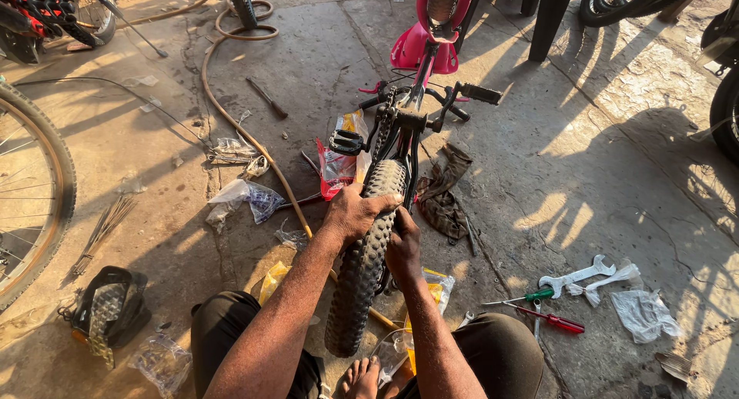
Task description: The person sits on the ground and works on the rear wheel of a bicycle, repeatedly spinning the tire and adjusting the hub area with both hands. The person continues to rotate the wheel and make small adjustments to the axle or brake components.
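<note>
Near, between the seated knees: knobby tyre [366, 253] of an upturned small bicycle, gripped on both sides. Left hand [354, 214] curled over the tread, right hand [402, 249] wrapped round its right flank. Farther right on the concrete, screwdrivers [539, 308] and wrenches [581, 276]; judged mid tyre-seating, calling next for firm pressing along the rim.

Two screwdrivers lie right of the grip: one green-handled [531, 296], one red-handled [560, 321]. Two wrenches [576, 276] lie beyond them. One rag [441, 191].
</note>
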